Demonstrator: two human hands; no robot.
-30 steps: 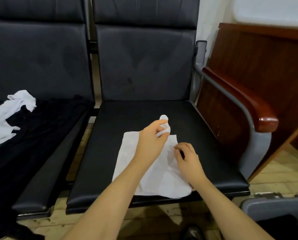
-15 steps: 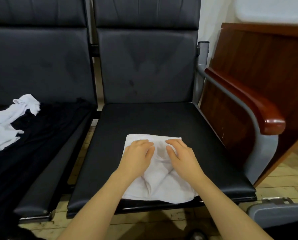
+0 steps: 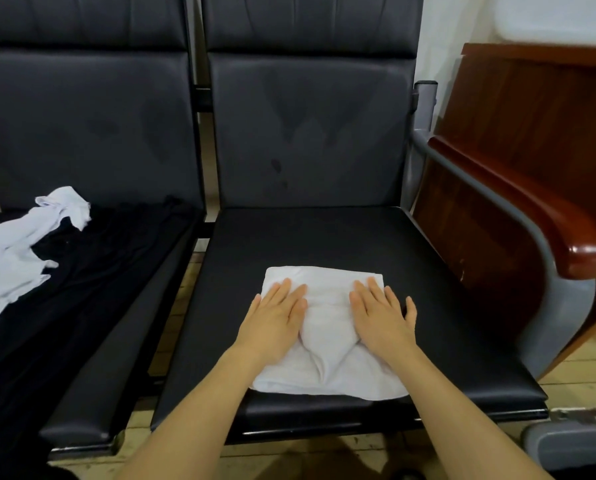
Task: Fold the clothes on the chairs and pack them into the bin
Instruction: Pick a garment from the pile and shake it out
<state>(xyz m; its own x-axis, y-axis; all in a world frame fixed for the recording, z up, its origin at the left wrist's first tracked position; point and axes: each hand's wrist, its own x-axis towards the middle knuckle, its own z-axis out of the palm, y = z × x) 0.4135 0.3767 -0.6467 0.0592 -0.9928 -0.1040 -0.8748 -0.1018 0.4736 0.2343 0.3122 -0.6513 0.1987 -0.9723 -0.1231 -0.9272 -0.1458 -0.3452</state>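
- Step in hand: judged to be the smoothing of a fold. A folded white garment [image 3: 327,327] lies on the near half of the right chair seat [image 3: 324,237], its near edge at the seat's front lip.
- Left hand [image 3: 275,323]: flat, fingers straight and together, pressing palm-down on the left part of the white garment. It grips nothing.
- Right hand [image 3: 381,322]: flat likewise, fingers straight, pressing on the right part of the same garment. It grips nothing.
- A raised ridge of cloth stands between the two hands, so the fold is not yet lying flat.
- Next move, as a judgement: press out the ridge, possibly fold once more, then lift the bundle from both sides and carry it to the grey bin [image 3: 566,445], only partly in view at the near right on the floor.
- Count, chairs: two black seats in view, left chair [image 3: 123,323] and right.
- Count, garments: three visible. One folded white on the right seat; one unfolded white garment [image 3: 9,261] and one black garment [image 3: 82,271] spread on the left seat.
- Count, hands: two. Bins: one.
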